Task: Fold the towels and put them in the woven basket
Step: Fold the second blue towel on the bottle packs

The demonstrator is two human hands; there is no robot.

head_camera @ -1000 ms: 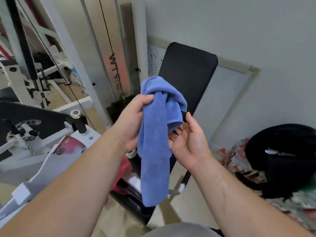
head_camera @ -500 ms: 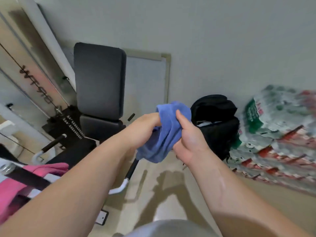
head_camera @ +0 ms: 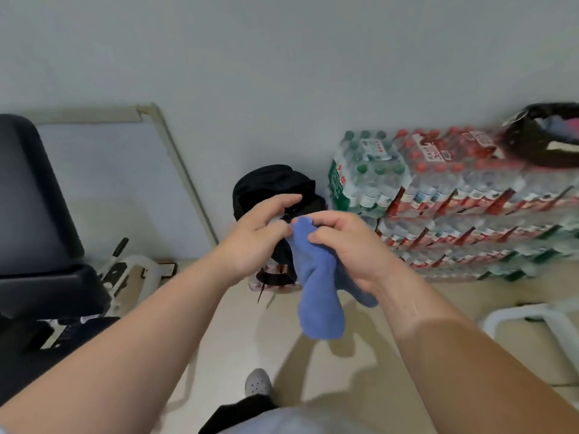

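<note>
Both bare forearms reach out ahead of my head camera and meet at mid-frame, above the beige floor. The right hand is turned palm down, its fingers and thumb curled tight round the bunched upper part of a soft blue plush towel. The rest of the towel hangs in a loose fold below that fist, clear of the floor. The left hand comes in from the side with its index finger stretched forward. Its other fingers bend in until their tips meet the towel's top corner; I cannot tell whether they pinch it. Behind the hands a black fabric backpack sits against the wall, just beside stacked shrink-wrapped packs of water bottles. A dark brown basket-like container, blurred, rests on the stack's far right end. A black padded bench fills the left edge, and a grey perforated clog shows below.
</note>
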